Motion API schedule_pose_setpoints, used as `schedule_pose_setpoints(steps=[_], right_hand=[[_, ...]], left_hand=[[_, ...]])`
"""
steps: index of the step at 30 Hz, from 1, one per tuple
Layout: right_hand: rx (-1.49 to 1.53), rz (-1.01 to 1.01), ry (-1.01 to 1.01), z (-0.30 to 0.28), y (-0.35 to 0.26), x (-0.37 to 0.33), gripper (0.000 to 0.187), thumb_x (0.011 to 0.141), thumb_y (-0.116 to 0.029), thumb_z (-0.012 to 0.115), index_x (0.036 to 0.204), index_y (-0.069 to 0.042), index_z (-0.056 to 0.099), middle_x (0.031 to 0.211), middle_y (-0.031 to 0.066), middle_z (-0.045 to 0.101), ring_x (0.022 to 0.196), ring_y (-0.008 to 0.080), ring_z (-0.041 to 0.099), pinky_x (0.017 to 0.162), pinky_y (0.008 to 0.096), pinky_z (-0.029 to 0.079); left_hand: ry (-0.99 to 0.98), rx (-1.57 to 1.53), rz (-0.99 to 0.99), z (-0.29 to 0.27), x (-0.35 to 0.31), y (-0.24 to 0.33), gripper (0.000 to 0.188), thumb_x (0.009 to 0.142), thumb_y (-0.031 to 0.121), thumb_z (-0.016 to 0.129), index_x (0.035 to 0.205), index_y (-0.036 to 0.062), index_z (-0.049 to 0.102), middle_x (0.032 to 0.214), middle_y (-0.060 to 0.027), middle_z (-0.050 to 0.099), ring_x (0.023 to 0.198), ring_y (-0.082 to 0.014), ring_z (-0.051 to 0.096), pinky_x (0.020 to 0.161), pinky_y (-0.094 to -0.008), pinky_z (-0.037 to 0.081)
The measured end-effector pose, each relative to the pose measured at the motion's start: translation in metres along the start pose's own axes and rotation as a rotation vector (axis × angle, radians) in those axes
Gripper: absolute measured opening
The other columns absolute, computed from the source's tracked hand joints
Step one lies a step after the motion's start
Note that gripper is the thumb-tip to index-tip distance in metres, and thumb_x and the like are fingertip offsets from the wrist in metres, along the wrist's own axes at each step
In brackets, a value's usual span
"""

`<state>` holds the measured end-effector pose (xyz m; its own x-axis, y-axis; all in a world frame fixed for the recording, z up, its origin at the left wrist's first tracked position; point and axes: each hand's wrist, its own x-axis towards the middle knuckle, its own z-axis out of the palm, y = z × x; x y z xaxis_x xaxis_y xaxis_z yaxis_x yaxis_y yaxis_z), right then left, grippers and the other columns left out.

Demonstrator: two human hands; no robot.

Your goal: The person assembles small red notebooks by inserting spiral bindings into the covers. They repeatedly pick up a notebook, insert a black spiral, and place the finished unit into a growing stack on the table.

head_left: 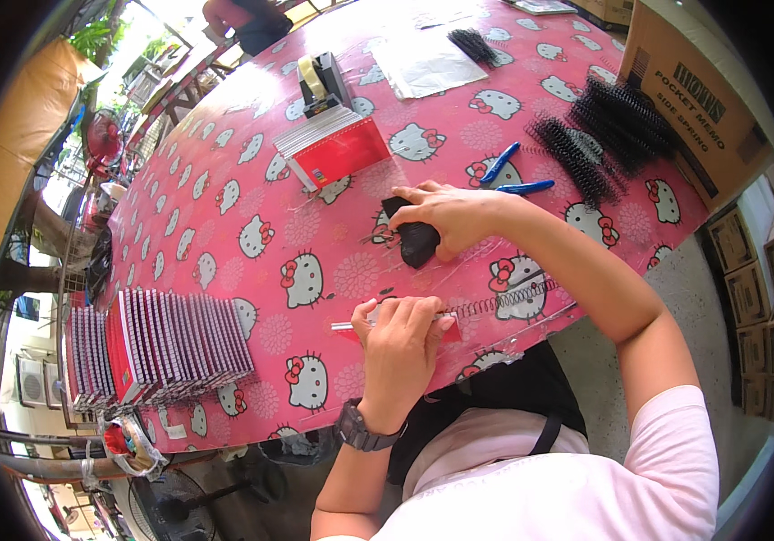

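Observation:
My left hand [400,334] presses closed over a small red-covered notebook [452,333] near the table's front edge. From the notebook's right end a long thin wire coil [506,300] stretches out to the right, beneath my right forearm. Farther up the table, my right hand [463,216] curls over a black rounded lump [417,242], thumb on its near side. What the black lump is cannot be made out. Just beyond it stands a row of red-covered pads [351,151], with no coil visible on them. Blue-handled pliers [500,165] lie right of my right hand.
Bundles of black coils [621,124] lie by a cardboard box [689,108] at the right. Stacked spiral notebooks [184,347] fill the left front. A tape dispenser [325,86] and white paper [423,65] sit farther back. Another person [261,22] is beyond the table.

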<state>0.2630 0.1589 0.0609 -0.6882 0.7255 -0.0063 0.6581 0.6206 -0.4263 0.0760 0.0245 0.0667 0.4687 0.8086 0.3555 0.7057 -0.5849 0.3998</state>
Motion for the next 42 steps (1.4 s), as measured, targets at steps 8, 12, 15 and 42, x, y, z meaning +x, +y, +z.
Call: schedule_pose_setpoints(steps=[8, 12, 15, 42], right_hand=[[0.054, 0.036, 0.088, 0.006, -0.004, -0.009, 0.053, 0.069, -0.043, 0.077, 0.110, -0.010, 0.068, 0.116, 0.0179, 0.059, 0.109, 0.0343, 0.051, 0.091, 0.0420, 0.044], [1.106, -0.126, -0.026, 0.016, 0.001, -0.059, 0.058, 0.076, -0.053, 0.069, 0.107, -0.004, 0.068, 0.101, 0.0142, 0.064, 0.098, 0.0238, 0.057, 0.087, 0.0355, 0.044], [1.378, -0.297, -0.089, 0.035, -0.011, -0.088, 0.052, 0.083, -0.048, 0.066, 0.109, -0.003, 0.067, 0.095, 0.0080, 0.066, 0.091, 0.0151, 0.058, 0.082, 0.0296, 0.045], [1.255, -0.131, 0.078, 0.044, -0.023, -0.075, 0.045, 0.088, -0.038, 0.064, 0.107, 0.003, 0.066, 0.085, 0.0036, 0.060, 0.079, 0.0108, 0.052, 0.072, 0.0258, 0.042]], left_hand=[[0.097, 0.077, 0.044, -0.012, -0.006, -0.024, 0.021, 0.076, 0.030, 0.075, 0.085, 0.0139, 0.064, 0.083, 0.0024, 0.065, 0.082, -0.0186, 0.058, 0.094, -0.0428, 0.027], [0.142, 0.033, 0.045, -0.011, -0.021, -0.024, 0.023, 0.068, 0.029, 0.080, 0.081, 0.0156, 0.066, 0.078, 0.0044, 0.063, 0.075, -0.0161, 0.055, 0.088, -0.0383, 0.029], [0.170, 0.011, 0.054, -0.009, -0.023, -0.023, 0.022, 0.066, 0.027, 0.081, 0.081, 0.0168, 0.067, 0.076, 0.0051, 0.062, 0.073, -0.0151, 0.053, 0.085, -0.0357, 0.029], [0.296, -0.098, -0.023, 0.000, -0.027, -0.034, 0.065, 0.063, 0.032, 0.086, 0.115, 0.0140, 0.051, 0.075, 0.0052, 0.065, 0.073, -0.0113, 0.060, 0.096, -0.0425, 0.025]])
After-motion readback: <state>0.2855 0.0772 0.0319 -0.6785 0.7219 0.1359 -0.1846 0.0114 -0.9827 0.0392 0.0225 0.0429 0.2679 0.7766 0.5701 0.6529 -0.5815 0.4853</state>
